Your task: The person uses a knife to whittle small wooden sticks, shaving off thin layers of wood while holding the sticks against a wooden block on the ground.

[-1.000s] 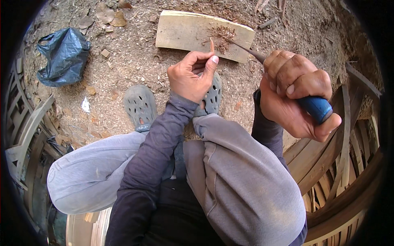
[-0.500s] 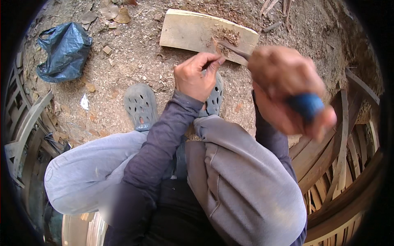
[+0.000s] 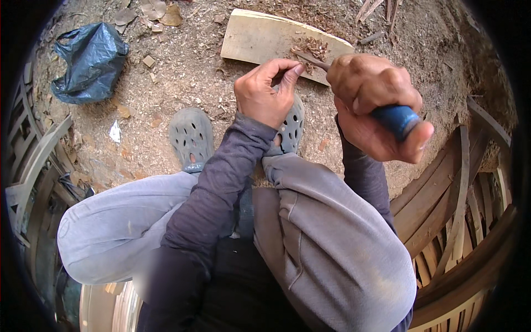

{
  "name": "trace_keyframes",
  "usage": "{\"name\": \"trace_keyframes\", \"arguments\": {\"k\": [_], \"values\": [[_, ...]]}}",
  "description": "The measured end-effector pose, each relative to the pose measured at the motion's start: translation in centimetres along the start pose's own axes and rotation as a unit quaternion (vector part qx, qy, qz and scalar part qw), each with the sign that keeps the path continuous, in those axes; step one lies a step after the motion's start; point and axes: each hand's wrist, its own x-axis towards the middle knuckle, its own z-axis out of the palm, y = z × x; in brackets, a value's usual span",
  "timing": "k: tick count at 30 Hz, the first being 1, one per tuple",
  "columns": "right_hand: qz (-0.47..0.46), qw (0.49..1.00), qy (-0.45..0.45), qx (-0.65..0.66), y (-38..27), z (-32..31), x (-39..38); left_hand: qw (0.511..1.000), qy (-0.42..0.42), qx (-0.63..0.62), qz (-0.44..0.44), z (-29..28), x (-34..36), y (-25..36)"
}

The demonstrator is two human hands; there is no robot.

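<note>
My right hand (image 3: 381, 105) is wrapped round the blue handle (image 3: 397, 119) of a slim tool. Its narrow, dark metal blade (image 3: 314, 59) points left over a board; whether it is a knife or a chisel I cannot tell. My left hand (image 3: 265, 91) is closed in a pinch, thumb against forefinger, just beside the blade's tip. Anything between those fingertips is too small to make out. Beyond both hands lies a pale, curved wooden board (image 3: 265, 41) on the ground, with brown shavings (image 3: 310, 45) heaped on it.
A dark blue plastic bag (image 3: 91, 63) lies at the far left. My grey clogs (image 3: 191, 135) stand on ground strewn with wood chips. Curved wooden strips are stacked at the right (image 3: 442, 210) and left (image 3: 38, 166). Dry leaves (image 3: 160, 12) lie at the far edge.
My right hand has moved a little left and away from me, and its motion blur is gone. My left hand keeps its pinch near the blade, slightly farther up in the picture.
</note>
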Motion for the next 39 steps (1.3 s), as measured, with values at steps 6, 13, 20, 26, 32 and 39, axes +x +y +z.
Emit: {"name": "trace_keyframes", "arguments": {"k": [6, 13, 20, 26, 32, 39], "values": [[0.034, 0.998, 0.041, -0.032, 0.1, 0.7, -0.8, 0.999, 0.018, 0.014, 0.031, -0.4, 0.1, -0.3], [-0.02, 0.993, 0.064, 0.1, -0.3, 0.1, -1.0, 0.999, 0.017, 0.002, 0.029, -0.5, 0.3, 0.0], [0.002, 0.999, 0.031, 0.031, 1.2, -0.2, -0.6, 0.998, 0.013, 0.036, 0.046, -0.8, -0.1, -0.1], [0.014, 0.995, 0.072, 0.069, 0.1, 0.7, -0.4, 0.995, 0.013, 0.054, 0.082, -0.7, -0.5, -0.3], [0.046, 0.999, 0.021, -0.009, 0.4, 1.4, -0.2, 0.997, 0.013, 0.039, 0.072, -0.5, -0.1, -0.6], [-0.025, 0.998, 0.035, 0.047, 0.5, 0.1, 0.0, 0.994, 0.002, 0.045, 0.104, -0.4, -0.2, -0.6]]}}
